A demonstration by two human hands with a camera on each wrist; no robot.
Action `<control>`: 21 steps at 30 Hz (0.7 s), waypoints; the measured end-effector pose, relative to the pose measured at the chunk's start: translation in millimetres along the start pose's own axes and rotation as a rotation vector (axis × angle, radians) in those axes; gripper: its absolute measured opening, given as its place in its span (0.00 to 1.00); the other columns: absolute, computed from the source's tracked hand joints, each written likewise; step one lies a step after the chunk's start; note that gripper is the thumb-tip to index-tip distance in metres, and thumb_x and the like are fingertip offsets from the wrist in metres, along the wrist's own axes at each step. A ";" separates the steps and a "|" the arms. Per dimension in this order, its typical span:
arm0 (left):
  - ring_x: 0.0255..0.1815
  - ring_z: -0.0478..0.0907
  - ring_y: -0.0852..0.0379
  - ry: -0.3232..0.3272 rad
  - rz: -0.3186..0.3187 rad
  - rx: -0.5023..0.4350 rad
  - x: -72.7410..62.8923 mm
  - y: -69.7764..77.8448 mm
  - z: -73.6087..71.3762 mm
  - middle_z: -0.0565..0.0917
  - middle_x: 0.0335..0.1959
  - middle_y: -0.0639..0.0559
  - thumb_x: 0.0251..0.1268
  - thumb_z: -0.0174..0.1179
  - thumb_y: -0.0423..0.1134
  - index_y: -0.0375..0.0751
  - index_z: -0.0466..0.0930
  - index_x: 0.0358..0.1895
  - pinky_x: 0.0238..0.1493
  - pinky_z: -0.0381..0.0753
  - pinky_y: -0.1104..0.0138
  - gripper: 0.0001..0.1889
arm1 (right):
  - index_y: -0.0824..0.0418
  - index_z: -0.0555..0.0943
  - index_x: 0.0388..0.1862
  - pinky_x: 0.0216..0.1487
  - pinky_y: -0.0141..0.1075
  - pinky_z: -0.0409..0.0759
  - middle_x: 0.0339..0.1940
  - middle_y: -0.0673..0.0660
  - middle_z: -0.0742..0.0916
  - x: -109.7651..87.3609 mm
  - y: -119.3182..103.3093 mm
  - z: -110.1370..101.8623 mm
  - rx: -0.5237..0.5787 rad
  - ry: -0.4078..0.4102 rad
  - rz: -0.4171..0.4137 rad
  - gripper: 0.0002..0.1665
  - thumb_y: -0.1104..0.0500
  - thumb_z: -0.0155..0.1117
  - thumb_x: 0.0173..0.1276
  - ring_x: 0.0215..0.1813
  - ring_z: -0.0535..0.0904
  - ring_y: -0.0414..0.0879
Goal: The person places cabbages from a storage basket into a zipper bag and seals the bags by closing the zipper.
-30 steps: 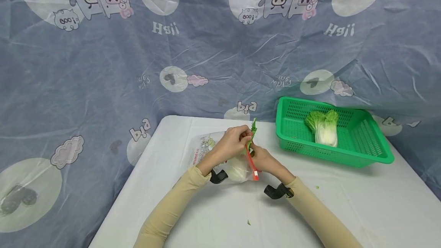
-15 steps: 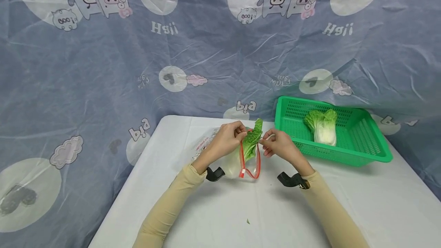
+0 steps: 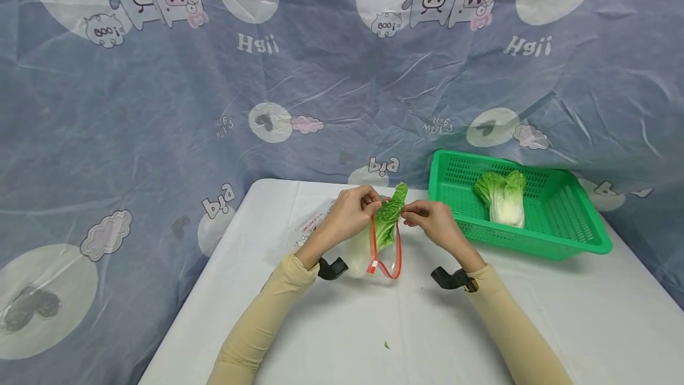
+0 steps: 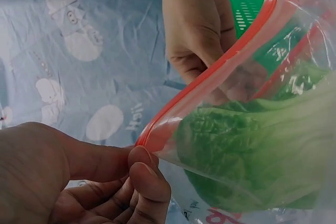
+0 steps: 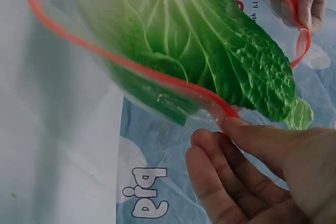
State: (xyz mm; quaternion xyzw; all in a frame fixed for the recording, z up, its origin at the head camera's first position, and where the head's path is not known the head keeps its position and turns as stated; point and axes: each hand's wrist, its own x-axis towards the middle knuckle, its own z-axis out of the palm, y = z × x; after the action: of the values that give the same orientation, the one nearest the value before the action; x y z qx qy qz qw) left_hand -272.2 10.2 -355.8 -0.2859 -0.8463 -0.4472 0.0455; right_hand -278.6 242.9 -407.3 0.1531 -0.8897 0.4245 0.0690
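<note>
A clear zip bag (image 3: 372, 239) with a red zip edge lies at the middle of the table, its mouth spread apart toward the right. Inside is a napa cabbage (image 3: 389, 218), whose green leaf tips poke past the opening while the pale base sits deeper in. My left hand (image 3: 347, 214) pinches the red edge on the mouth's left side, between thumb and forefinger in the left wrist view. On the opposite side, my right hand (image 3: 437, 226) pinches the other red edge, seen closely in the right wrist view.
A green perforated basket (image 3: 556, 243) stands at the back right with another napa cabbage (image 3: 506, 204) in it. Small leaf scraps, including a green leaf bit (image 3: 386, 344), lie on the white tabletop (image 3: 331, 337). A patterned blue curtain (image 3: 320, 76) hangs behind.
My right hand has moved right from behind the bag's mouth to its right edge. The mouth has widened, showing more cabbage leaf. My left hand has shifted slightly left.
</note>
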 end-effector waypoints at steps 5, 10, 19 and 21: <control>0.25 0.78 0.62 0.045 -0.006 -0.021 -2.0 1.6 -8.9 0.81 0.26 0.54 0.70 0.57 0.38 0.40 0.80 0.38 0.27 0.75 0.70 0.06 | 0.58 0.87 0.42 0.37 0.31 0.83 0.39 0.57 0.88 -2.6 -4.3 -8.8 -0.005 0.044 -0.089 0.09 0.57 0.65 0.66 0.36 0.86 0.44; 0.28 0.78 0.61 0.135 -0.007 -0.054 -2.9 4.0 -20.3 0.83 0.28 0.52 0.69 0.59 0.40 0.42 0.80 0.37 0.30 0.77 0.68 0.06 | 0.60 0.86 0.43 0.44 0.28 0.81 0.44 0.58 0.85 -9.8 -18.0 -23.5 0.125 0.127 -0.143 0.10 0.58 0.66 0.66 0.43 0.82 0.40; 0.27 0.80 0.53 0.187 0.022 -0.139 -3.5 4.6 -24.5 0.83 0.27 0.51 0.68 0.59 0.42 0.43 0.80 0.37 0.25 0.78 0.67 0.07 | 0.67 0.81 0.46 0.49 0.30 0.82 0.37 0.51 0.87 -20.0 -42.4 -32.5 0.363 0.229 -0.115 0.15 0.56 0.64 0.68 0.38 0.85 0.40; 0.27 0.81 0.51 0.166 0.011 -0.145 -3.6 5.0 -23.1 0.83 0.27 0.49 0.68 0.59 0.42 0.43 0.80 0.38 0.24 0.79 0.66 0.06 | 0.67 0.81 0.46 0.49 0.29 0.82 0.37 0.49 0.87 -20.3 -43.0 -31.8 0.392 0.263 -0.096 0.16 0.55 0.64 0.67 0.37 0.86 0.40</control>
State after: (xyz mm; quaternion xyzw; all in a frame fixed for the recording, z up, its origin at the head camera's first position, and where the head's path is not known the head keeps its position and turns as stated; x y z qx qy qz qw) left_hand -270.7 -7.3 -339.6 -0.2552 -0.8033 -0.5293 0.0970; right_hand -245.5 246.4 -360.9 0.1493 -0.7655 0.6014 0.1733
